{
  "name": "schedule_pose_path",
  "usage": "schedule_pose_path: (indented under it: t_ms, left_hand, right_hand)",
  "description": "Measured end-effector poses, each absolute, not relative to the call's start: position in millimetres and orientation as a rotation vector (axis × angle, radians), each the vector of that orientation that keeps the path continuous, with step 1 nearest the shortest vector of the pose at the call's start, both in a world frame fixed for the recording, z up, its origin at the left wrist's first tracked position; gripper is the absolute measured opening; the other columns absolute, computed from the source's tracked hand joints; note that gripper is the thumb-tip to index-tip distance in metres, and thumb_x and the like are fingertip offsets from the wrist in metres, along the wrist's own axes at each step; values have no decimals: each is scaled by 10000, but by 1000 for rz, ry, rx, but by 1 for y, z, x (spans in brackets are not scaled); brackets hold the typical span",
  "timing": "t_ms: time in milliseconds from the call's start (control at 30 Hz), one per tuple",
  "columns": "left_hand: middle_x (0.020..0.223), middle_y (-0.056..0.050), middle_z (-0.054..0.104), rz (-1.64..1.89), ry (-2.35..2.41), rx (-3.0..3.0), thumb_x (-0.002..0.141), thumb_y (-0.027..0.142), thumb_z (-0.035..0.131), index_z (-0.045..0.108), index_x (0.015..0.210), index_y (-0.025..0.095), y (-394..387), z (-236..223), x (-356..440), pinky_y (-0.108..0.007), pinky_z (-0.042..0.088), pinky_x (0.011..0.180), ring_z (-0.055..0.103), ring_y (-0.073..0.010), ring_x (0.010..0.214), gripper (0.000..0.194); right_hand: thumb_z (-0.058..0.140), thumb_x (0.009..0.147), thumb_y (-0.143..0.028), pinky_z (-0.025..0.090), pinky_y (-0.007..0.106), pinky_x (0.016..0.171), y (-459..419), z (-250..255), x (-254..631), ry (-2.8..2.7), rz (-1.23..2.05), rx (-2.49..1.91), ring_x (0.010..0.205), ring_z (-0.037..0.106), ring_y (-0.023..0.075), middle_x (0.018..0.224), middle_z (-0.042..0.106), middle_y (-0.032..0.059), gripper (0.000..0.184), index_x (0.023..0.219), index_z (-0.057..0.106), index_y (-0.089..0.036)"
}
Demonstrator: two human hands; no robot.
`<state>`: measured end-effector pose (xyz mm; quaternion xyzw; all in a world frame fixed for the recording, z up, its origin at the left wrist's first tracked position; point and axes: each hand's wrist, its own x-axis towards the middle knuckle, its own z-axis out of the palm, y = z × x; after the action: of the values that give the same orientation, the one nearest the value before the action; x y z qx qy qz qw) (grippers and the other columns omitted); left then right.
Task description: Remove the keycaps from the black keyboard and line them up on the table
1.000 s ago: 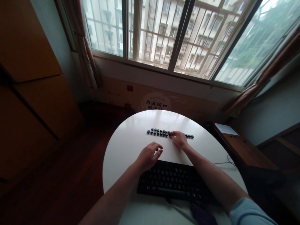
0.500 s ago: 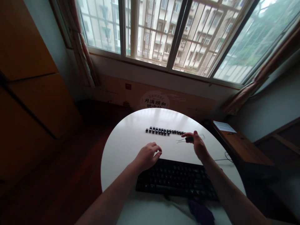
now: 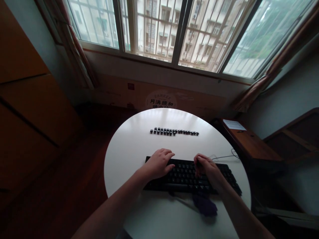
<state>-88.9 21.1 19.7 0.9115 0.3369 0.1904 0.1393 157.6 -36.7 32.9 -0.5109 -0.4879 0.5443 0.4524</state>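
In the head view, the left hand (image 3: pixel 160 163), grip open, and the right (image 3: pixel 205 166), fingers curled, its grip's closure unclear, are over the keyboard (image 3: pixel 183 176) toward the tabletop's (image 3: pixel 139 142) near edge, keycaps (image 3: pixel 167 131) nearer its far edge.

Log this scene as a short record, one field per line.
left hand: over the left part of the keyboard, thumb and fingers apart
right hand: above the keyboard, fingers curled; grip unclear
keyboard: black, lying on the white table
keycaps: small, black, lined up beyond the keyboard; two rows at left, one at right
purple item: on the table, on the near side of the keyboard
cable: thin, at the table's right side
paper: on the wooden desk at right
contact: hands with keyboard, cannot tell
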Motion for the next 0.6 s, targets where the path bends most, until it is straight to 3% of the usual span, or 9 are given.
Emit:
schedule_pose_path:
  t_ms: [167, 400, 600]
  left_hand:
    - [1492, -158, 412, 378, 942, 2666, 871, 531, 556, 384, 1442, 173, 15, 6, -79, -484, 203, 1158, 331, -312, 1397, 695]
    - [1518, -142, 382, 263, 955, 2678, 884, 583, 494, 339, 1466, 182, 17, -2, -79, -464, 178, 1161, 310, -300, 1412, 723]
    - [1504, -113, 412, 283, 948, 2628, 883, 557, 513, 238, 1507, 206, 16, 1, -78, -441, 206, 1154, 347, -283, 1393, 766]
  right_hand:
    - [455, 846, -450, 320, 191, 345, -18, 12, 124, -1299, 1164, -1340, 330, 385, 78, 443, 381, -82, 318, 643, 447, -206]
    - [389, 871, -416, 273, 211, 355, -6, -6, 125, -1339, 960, -1452, 346, 346, 92, 443, 375, -78, 286, 670, 428, -217]
    - [409, 885, -376, 322, 232, 480, -9, -2, 126, -1497, 884, -1458, 467, 392, 112, 498, 413, -48, 305, 633, 437, -206]
